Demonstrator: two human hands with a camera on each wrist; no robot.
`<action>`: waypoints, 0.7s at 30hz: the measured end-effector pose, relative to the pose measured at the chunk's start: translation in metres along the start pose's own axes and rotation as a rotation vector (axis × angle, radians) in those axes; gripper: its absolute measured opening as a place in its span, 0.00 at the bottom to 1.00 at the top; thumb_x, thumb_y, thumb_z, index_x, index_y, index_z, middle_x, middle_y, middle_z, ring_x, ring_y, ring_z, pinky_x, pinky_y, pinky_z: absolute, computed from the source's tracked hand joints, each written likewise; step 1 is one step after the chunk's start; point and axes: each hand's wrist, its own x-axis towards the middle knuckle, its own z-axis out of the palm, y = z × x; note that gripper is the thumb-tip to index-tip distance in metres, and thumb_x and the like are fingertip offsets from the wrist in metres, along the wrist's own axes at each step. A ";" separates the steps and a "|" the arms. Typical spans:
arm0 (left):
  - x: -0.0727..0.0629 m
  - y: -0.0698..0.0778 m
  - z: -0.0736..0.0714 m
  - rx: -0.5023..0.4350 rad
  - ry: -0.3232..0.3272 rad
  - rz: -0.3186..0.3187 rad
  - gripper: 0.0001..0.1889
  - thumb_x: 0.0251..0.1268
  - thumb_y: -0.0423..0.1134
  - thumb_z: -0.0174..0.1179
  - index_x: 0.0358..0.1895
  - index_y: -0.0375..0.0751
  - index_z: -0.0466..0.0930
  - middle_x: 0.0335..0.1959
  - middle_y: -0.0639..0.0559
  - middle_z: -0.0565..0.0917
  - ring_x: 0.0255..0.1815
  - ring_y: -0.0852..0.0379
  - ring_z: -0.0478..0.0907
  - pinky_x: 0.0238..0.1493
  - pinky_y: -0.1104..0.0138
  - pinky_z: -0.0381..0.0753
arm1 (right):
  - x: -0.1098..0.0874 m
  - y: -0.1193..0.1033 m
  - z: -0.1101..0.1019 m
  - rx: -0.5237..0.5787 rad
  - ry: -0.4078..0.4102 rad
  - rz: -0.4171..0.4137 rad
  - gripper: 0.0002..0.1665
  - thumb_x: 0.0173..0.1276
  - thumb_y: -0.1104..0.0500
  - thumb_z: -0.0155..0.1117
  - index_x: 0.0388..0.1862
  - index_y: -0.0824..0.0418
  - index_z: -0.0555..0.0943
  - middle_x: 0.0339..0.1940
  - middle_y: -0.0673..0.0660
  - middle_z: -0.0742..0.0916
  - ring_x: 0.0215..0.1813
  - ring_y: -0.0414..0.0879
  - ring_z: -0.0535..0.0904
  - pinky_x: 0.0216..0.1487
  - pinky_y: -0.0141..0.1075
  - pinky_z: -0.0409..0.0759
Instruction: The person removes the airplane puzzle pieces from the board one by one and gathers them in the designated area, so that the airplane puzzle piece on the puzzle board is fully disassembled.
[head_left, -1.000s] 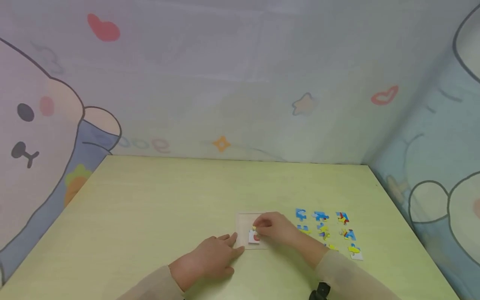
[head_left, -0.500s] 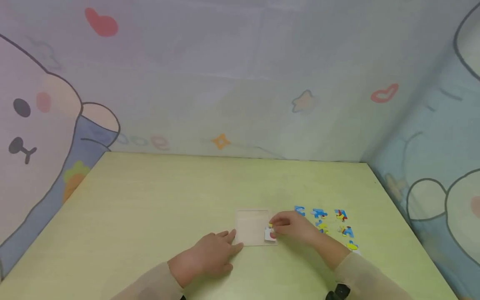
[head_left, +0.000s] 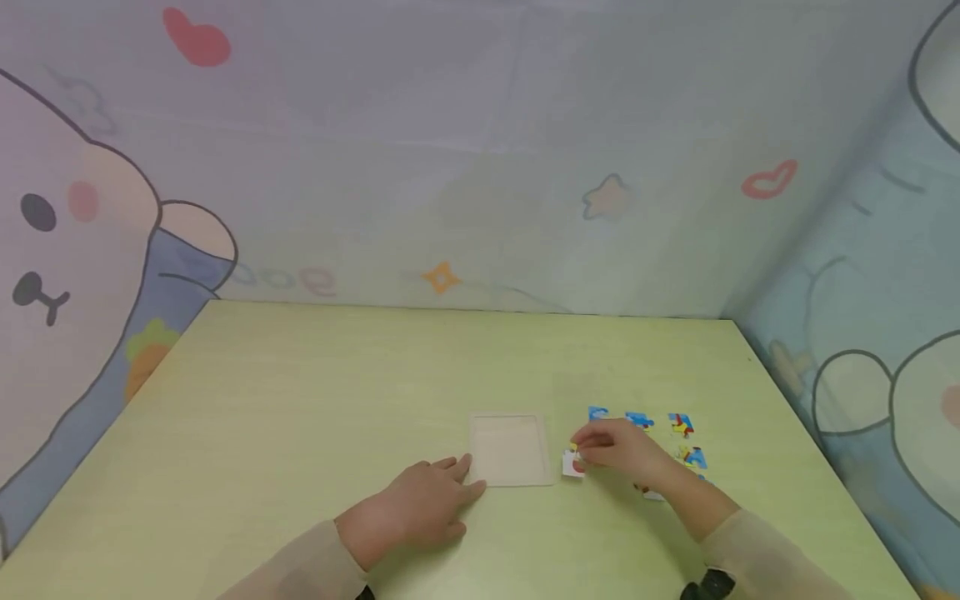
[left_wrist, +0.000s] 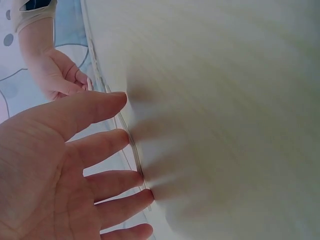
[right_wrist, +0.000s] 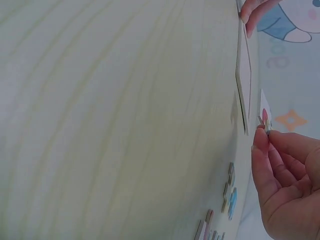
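Note:
My right hand [head_left: 622,450] pinches a white puzzle piece [head_left: 572,464] with a red patch between thumb and finger, just right of the wooden puzzle frame [head_left: 549,450]. In the right wrist view the same puzzle piece [right_wrist: 265,107] is held up off the table by the fingertips. My left hand [head_left: 420,504] lies with fingers spread, its fingertips touching the left edge of the frame. Seen from the left wrist, those straight fingers [left_wrist: 112,185] rest along the frame's rim. The frame's shallow square recess is bare.
Several blue, yellow and red puzzle pieces [head_left: 681,425] lie in rows on the table to the right, partly hidden by my right hand and forearm. The pale wooden table [head_left: 337,383] meets a printed cloth backdrop [head_left: 360,167] at its far edge.
My right hand has carried the pinched puzzle piece rightward, from over the frame's recess to beyond its right edge. My left hand has stayed at the frame's left edge.

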 end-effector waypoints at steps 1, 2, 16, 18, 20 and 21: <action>0.000 0.000 0.000 0.001 -0.001 0.001 0.27 0.60 0.49 0.57 0.65 0.52 0.70 0.66 0.41 0.67 0.64 0.46 0.67 0.53 0.53 0.73 | -0.002 0.001 -0.002 -0.017 0.002 0.004 0.10 0.63 0.62 0.63 0.43 0.65 0.81 0.37 0.54 0.84 0.42 0.48 0.80 0.42 0.37 0.79; 0.000 0.000 0.000 -0.001 -0.004 0.001 0.27 0.61 0.49 0.57 0.65 0.53 0.70 0.66 0.41 0.67 0.64 0.47 0.66 0.53 0.53 0.73 | -0.005 0.002 -0.004 -0.027 0.004 0.012 0.10 0.63 0.62 0.63 0.43 0.65 0.81 0.37 0.53 0.84 0.41 0.47 0.80 0.41 0.37 0.78; 0.003 0.000 -0.004 -0.010 -0.012 0.009 0.27 0.60 0.49 0.57 0.64 0.53 0.71 0.66 0.42 0.67 0.64 0.48 0.66 0.51 0.54 0.73 | -0.025 0.018 -0.018 -0.091 0.020 0.053 0.08 0.64 0.64 0.61 0.42 0.65 0.80 0.37 0.53 0.83 0.41 0.48 0.79 0.37 0.37 0.77; 0.002 0.000 -0.003 -0.019 -0.013 0.003 0.27 0.60 0.49 0.57 0.64 0.53 0.71 0.66 0.42 0.67 0.64 0.48 0.66 0.52 0.54 0.73 | -0.027 0.018 -0.018 -0.105 0.030 0.063 0.08 0.64 0.64 0.61 0.42 0.65 0.81 0.36 0.53 0.82 0.40 0.48 0.78 0.35 0.37 0.77; 0.001 0.000 -0.002 -0.029 -0.017 -0.008 0.27 0.60 0.49 0.57 0.65 0.54 0.70 0.66 0.42 0.67 0.65 0.48 0.66 0.53 0.53 0.72 | -0.028 0.018 -0.018 -0.112 0.032 0.065 0.08 0.64 0.64 0.61 0.41 0.64 0.81 0.36 0.53 0.82 0.39 0.48 0.78 0.32 0.38 0.77; 0.000 0.000 -0.002 -0.035 -0.019 -0.014 0.27 0.60 0.49 0.57 0.65 0.54 0.70 0.67 0.42 0.66 0.65 0.48 0.65 0.53 0.53 0.72 | -0.029 0.018 -0.018 -0.113 0.030 0.066 0.08 0.64 0.64 0.61 0.41 0.64 0.81 0.35 0.53 0.82 0.38 0.48 0.78 0.30 0.38 0.77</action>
